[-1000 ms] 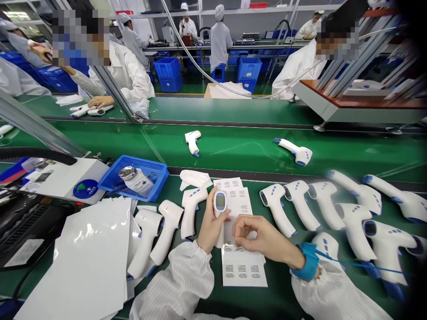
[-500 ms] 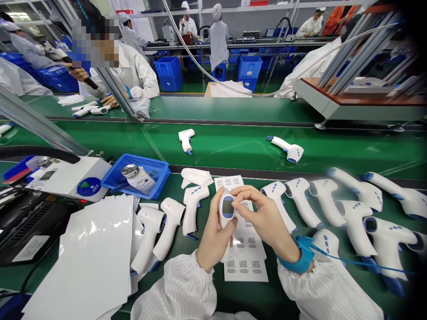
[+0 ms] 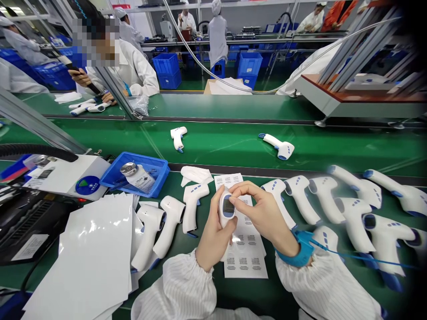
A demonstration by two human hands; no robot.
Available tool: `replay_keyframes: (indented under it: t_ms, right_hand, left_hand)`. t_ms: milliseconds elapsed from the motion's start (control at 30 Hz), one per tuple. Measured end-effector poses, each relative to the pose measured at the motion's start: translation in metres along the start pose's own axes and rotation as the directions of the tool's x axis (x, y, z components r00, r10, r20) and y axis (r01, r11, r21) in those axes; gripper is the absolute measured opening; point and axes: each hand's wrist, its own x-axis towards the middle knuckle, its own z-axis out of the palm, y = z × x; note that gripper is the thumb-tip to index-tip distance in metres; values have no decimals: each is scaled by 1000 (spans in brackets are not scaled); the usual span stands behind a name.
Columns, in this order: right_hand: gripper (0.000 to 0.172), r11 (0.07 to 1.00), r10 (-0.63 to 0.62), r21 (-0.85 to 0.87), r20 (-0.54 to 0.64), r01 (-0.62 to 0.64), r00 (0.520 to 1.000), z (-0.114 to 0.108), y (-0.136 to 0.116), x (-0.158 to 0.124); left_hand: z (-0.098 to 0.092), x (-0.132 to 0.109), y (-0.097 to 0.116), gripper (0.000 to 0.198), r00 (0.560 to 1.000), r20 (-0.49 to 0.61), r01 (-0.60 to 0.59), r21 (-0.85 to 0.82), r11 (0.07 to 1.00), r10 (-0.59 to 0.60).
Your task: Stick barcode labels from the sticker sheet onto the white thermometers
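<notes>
My left hand is wrapped round a white and blue infrared thermometer, its small grey display facing me. My right hand, with a blue wrist strap, has thumb and index finger closed at the display's upper right edge. Whether anything thin lies between those fingertips is hidden. Beneath both hands lies a sheet of printed labels. To the left of my hands, several thermometers lie on the green bench; more thermometers lie in rows to the right.
A stack of white sheets lies at the left, below a blue tray holding a metal-capped bottle. Beyond the bench runs a green conveyor carrying two thermometers. Across it sits a co-worker in white.
Both thermometers on the conveyor have shifted left. My right fingers have moved slightly left over the display's edge; my left hand keeps its hold.
</notes>
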Motion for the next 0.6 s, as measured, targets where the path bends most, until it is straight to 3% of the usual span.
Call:
replay_keyframes:
  t_ms: [600]
  right_hand:
    - [8,1000,-8,-6,-12,8,1000,2,-5,1]
  left_hand:
    - [0,0,2,71,1000,23,-13,-10,1000,13]
